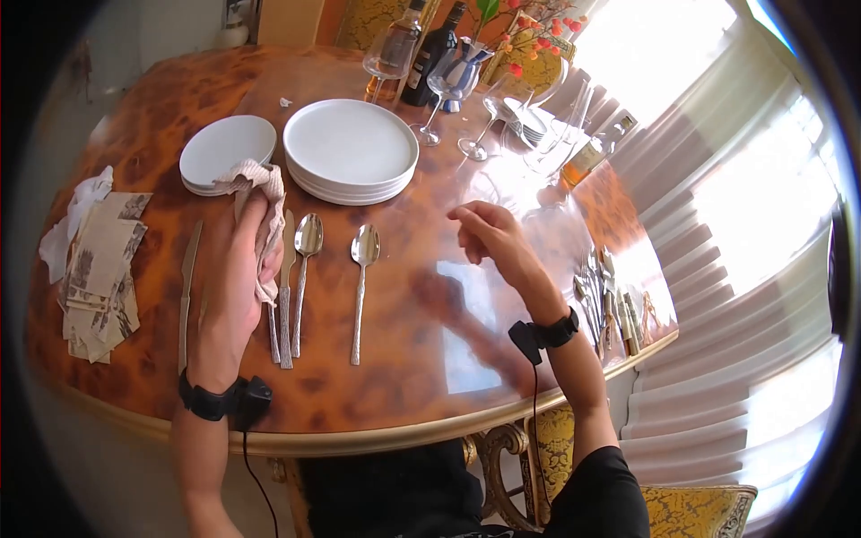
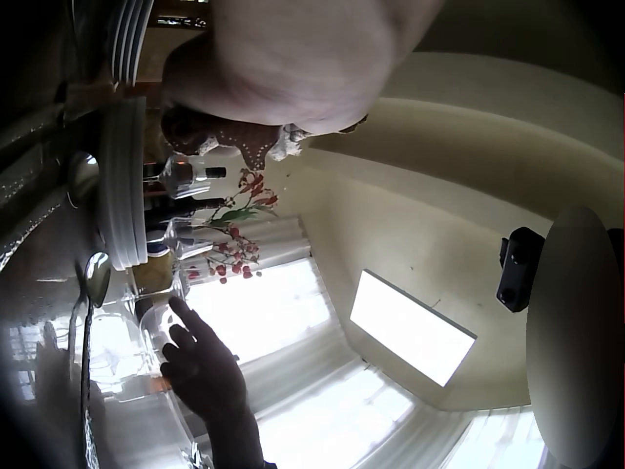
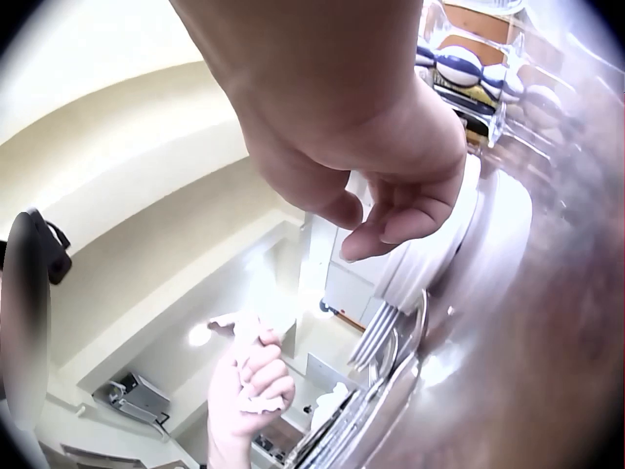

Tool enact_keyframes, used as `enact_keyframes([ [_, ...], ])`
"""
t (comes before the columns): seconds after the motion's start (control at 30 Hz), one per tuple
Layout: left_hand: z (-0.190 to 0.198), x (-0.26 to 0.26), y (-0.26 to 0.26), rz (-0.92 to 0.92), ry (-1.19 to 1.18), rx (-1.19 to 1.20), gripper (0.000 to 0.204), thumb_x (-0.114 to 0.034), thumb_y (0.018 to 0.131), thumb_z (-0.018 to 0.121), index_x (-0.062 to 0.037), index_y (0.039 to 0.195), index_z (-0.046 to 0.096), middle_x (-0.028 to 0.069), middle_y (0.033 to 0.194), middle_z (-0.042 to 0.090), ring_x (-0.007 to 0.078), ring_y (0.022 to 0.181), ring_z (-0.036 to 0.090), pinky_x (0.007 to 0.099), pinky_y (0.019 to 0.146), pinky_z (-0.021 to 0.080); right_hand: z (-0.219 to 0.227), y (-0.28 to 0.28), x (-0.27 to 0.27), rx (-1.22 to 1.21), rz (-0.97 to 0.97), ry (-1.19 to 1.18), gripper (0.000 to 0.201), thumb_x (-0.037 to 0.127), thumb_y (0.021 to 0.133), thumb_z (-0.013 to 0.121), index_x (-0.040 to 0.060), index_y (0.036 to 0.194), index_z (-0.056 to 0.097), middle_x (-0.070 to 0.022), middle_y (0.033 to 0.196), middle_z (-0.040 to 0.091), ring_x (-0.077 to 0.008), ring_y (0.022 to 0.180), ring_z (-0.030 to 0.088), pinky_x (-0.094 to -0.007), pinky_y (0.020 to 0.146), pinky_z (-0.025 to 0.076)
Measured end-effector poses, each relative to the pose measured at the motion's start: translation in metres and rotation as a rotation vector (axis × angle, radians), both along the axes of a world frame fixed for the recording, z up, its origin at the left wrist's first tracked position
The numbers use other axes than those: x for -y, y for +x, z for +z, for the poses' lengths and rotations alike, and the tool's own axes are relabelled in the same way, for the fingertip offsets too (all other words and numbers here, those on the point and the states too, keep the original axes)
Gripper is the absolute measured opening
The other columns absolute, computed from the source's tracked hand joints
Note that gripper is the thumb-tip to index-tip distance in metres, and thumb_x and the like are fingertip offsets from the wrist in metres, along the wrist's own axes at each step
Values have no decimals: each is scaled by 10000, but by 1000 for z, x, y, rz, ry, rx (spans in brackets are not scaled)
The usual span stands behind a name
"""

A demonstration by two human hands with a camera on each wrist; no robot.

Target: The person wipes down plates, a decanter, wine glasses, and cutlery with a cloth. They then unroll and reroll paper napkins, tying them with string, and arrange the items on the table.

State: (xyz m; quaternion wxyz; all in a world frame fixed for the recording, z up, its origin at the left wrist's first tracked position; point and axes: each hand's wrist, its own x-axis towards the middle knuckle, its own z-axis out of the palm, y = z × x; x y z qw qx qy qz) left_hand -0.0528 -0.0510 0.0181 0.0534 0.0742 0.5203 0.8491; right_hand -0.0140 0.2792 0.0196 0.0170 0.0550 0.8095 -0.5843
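In the head view my left hand (image 1: 235,278) grips a crumpled beige striped cloth (image 1: 273,229), held over the cutlery on the left. Beneath and beside it lie a knife (image 1: 187,291), a second knife (image 1: 286,314), a spoon (image 1: 308,238) and another handle, its upper part hidden by the cloth. A second spoon (image 1: 363,247) lies apart to the right. My right hand (image 1: 489,233) hovers over the table with loosely bent fingers and nothing in them. Behind the cutlery stand a stack of white plates (image 1: 351,143) and white bowls (image 1: 227,148).
Paper napkins with printed pictures (image 1: 106,260) lie at the left. Wine glasses (image 1: 489,117), dark and amber bottles (image 1: 435,58) and a vase (image 1: 462,72) with red-berried branches stand at the back. More cutlery (image 1: 596,291) lies by the right edge.
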Motion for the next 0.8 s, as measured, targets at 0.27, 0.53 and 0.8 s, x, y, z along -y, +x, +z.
enact_keyframes([
  [0.27, 3, -9, 17, -66, -25, 8, 199, -266, 987, 534, -93, 907, 591, -66, 644, 453, 15, 444, 340, 203, 395, 231, 22, 81, -159, 189, -192, 1267, 519, 477, 872, 627, 38, 1149, 647, -151, 961, 721, -295, 896, 698, -391, 793, 523],
  [0.53, -11, -15, 13, -140, -54, -46, 192, -268, 996, 517, -93, 950, 580, -64, 676, 470, 16, 436, 334, 201, 390, 232, -31, 123, -217, 341, -271, 1431, 496, 488, 889, 560, 6, 988, 626, -257, 863, 685, -413, 875, 668, -503, 759, 511],
  [0.8, -7, -26, 23, -124, -180, -1, 179, -241, 993, 505, -80, 1005, 582, -27, 729, 539, 20, 484, 412, 196, 392, 292, 2, 105, -173, 195, -195, 869, 343, 292, 998, 470, -9, 896, 597, -173, 798, 690, -285, 667, 694, -384, 599, 550],
])
